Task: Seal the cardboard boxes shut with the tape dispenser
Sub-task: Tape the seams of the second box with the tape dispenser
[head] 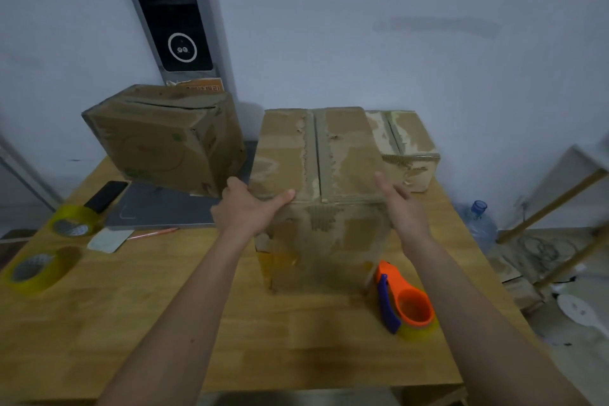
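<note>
A worn cardboard box (342,161) stands upright in the middle of the wooden table (230,323), its top flaps folded down with a seam between them. My left hand (250,208) holds its near left top corner, thumb lying along the top edge. My right hand (403,208) presses flat with straight fingers against the box's right side near the top. An orange and blue tape dispenser (403,300) with a clear tape roll lies on the table beside the box's near right corner. Another box (164,138) sits at the back left, tilted. A smaller box (408,148) stands behind at the right.
Two rolls of yellowish tape (74,221) (39,270) lie near the table's left edge. A black phone (105,196), a grey flat device (161,208), a white pad (110,239) and a pencil (153,233) lie left of the box. A water bottle (479,224) stands on the floor at right.
</note>
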